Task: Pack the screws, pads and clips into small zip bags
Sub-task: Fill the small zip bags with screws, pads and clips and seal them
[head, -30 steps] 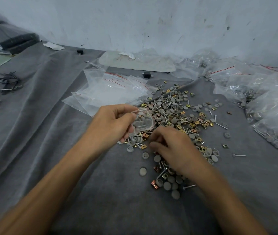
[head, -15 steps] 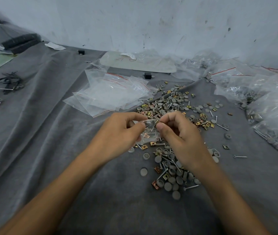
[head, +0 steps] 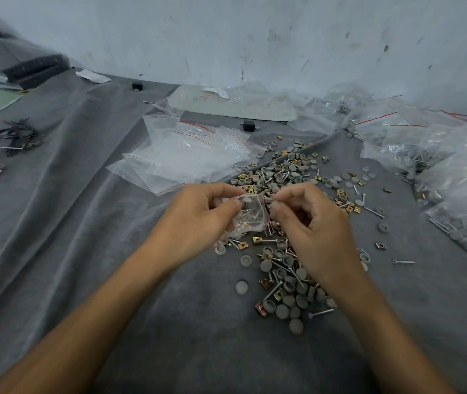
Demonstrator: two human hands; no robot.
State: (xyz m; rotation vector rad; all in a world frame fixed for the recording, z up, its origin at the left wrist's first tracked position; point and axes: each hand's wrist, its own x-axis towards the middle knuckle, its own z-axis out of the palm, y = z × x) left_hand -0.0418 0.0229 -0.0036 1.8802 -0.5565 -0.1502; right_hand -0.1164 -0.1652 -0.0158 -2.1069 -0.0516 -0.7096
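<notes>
Between the hands, just above the parts pile (head: 289,282) on the cloth-covered counter (head: 84,223): small zip bag (head: 250,216), gripped by the left hand (head: 206,217). Right hand (head: 312,226) has its fingers curled, thumb and forefinger pinched at the bag's right edge; can't tell whether on bag or a part. Bag is clear and crumpled, with screws and copper-coloured clips visible inside.

The left grip (head: 196,218) and the right grip (head: 313,227) are bare hands with short, plain fingernails. The left forearm (head: 98,311) and the right forearm (head: 383,322) are bare too, up to the picture's edge.
</notes>
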